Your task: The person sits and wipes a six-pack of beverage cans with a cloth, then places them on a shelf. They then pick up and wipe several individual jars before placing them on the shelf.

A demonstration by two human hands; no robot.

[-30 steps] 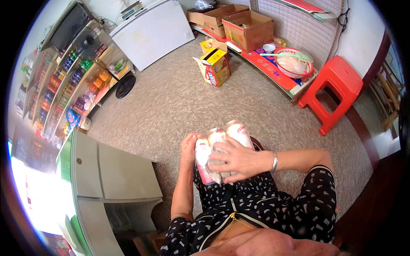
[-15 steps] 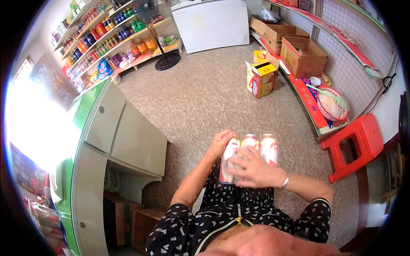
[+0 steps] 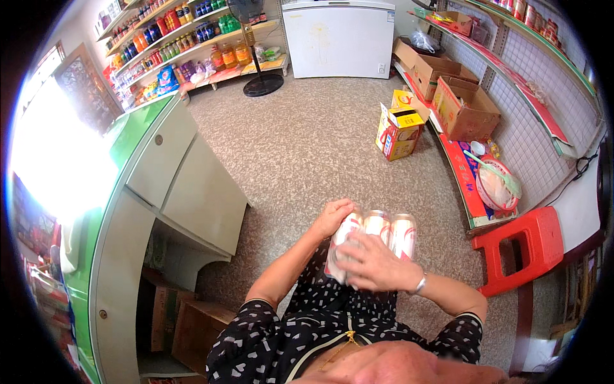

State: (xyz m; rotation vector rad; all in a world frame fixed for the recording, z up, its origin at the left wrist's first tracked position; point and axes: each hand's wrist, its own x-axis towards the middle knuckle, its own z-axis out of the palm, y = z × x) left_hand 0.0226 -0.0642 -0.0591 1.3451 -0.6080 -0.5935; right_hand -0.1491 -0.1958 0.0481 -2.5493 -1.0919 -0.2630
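A pack of cans with white and red sides [image 3: 401, 238] is held upright above my lap, three tops showing in the row. My left hand [image 3: 330, 217] grips its upper left corner, fingers curled over the edge. Across the front of the left and middle cans lies my right hand [image 3: 377, 265], fingers spread and somewhat blurred, a silver bangle at the wrist. Something greyish under those fingers is too smeared to make out. The lower part of the pack is partly hidden by this hand.
A cream-and-green counter [image 3: 192, 201] stands close on my left. At right are a red stool [image 3: 537, 253] and low shelving with cartons [image 3: 464, 112] and a basin [image 3: 495, 192]. A yellow box [image 3: 400, 134] stands on the floor. Stocked shelves, a fan [image 3: 262, 83] and chest freezer [image 3: 336, 45] line the back.
The view has swung leftward, so the room shifts right in the picture. My left hand keeps its grip, while my right hand moves blurred over the cans' front.
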